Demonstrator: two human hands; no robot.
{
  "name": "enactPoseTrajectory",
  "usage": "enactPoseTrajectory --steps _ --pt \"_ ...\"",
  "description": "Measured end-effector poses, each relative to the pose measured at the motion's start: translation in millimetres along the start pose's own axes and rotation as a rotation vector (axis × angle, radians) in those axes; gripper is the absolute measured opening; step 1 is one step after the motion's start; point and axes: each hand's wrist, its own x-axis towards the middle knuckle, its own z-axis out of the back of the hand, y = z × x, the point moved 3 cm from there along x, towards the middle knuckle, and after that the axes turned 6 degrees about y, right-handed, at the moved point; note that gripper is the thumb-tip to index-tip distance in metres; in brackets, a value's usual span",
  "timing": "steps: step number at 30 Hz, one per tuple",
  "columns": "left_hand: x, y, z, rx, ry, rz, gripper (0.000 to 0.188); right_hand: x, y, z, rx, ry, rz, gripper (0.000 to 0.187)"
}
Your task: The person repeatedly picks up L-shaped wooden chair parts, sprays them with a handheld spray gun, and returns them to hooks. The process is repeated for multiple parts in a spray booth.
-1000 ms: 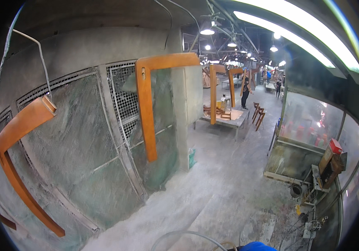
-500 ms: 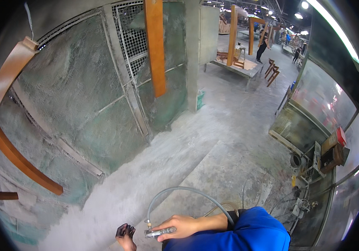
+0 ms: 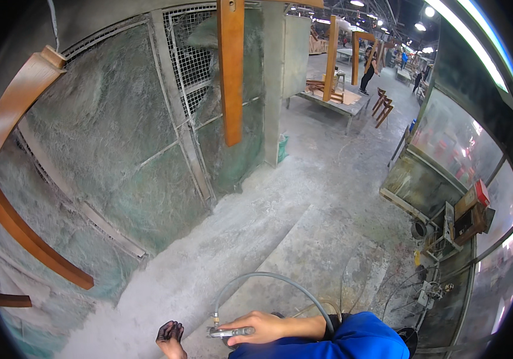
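At the lower middle my right hand (image 3: 261,328) is closed around a metal spray gun (image 3: 230,332). A grey hose (image 3: 262,274) rises from the gun's fitting and arches back to the right, past my blue sleeve (image 3: 352,341). To its left my left hand (image 3: 171,338) is raised, its dark-stained fingers curled in with nothing visible in them. A curved wooden piece (image 3: 32,248), brown below and paler above, hangs at the left, apart from both hands. Ahead hangs a straight orange-brown wooden bar (image 3: 231,78).
Dusty green mesh panels (image 3: 107,125) line the left side. Whitish dust covers the floor (image 3: 208,251). A wooden box (image 3: 470,218) on a stand is at the right, near cables. Farther back are a low table (image 3: 334,102) with wooden parts and a standing person (image 3: 368,70).
The view has shifted slightly, so the hanging wooden bar sits a little farther right and lower. My left hand has moved slightly left. My right hand still grips the spray gun.
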Motion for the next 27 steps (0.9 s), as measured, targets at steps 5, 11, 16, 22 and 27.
enactPoseTrajectory --steps 5,11,16,22,27 --pt "16.0 4.7 28.5 0.015 0.014 -0.017 0.021 10.6 5.1 -17.7 -0.018 0.007 -0.018 0.053" --pt "84.2 -71.4 122.2 0.101 -0.205 -0.336 0.055 20.7 18.7 -29.4 -0.054 -0.011 0.042 0.054" --pt "96.3 -247.8 143.5 0.290 -0.321 -0.879 0.064 16.4 31.9 -28.0 -0.103 -0.134 0.206 0.053" --pt "116.2 -379.7 95.7 0.317 -0.060 -1.027 0.067 -2.0 27.3 -24.5 -0.087 -0.174 0.087 0.052" --pt "128.8 -398.9 81.9 0.202 -0.014 -0.929 0.063 -27.3 16.9 -18.9 0.001 -0.216 0.094 0.050"
